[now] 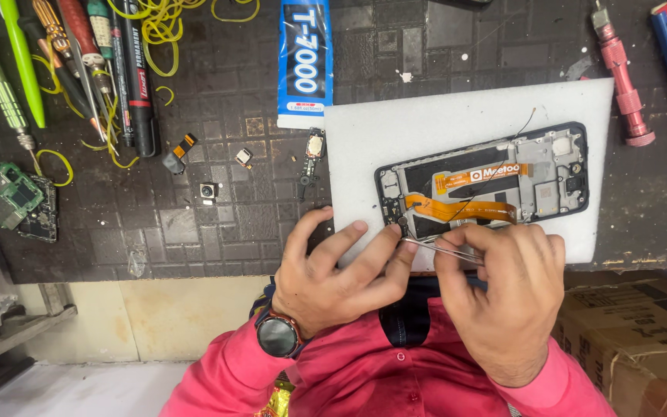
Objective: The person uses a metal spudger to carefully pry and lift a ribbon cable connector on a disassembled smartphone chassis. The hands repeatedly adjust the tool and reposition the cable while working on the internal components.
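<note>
An opened phone frame [550, 174] with an orange flex cable [457, 208] lies on a white foam pad [426, 123]. My right hand [507, 297] grips metal tweezers [438, 247] whose tips reach the phone's lower left corner. My left hand [333, 270] rests at the pad's near edge, its fingers touching the phone's corner beside the tweezer tips. A dark round watch [278, 336] sits on my left wrist.
Small loose phone parts [208, 190] lie on the dark mat left of the pad. Screwdrivers and pens [79, 54], yellow rubber bands [160, 27], a blue-white glue tube [305, 62], a green circuit board [9, 197], a red tool [623, 77], a cardboard box [642, 332].
</note>
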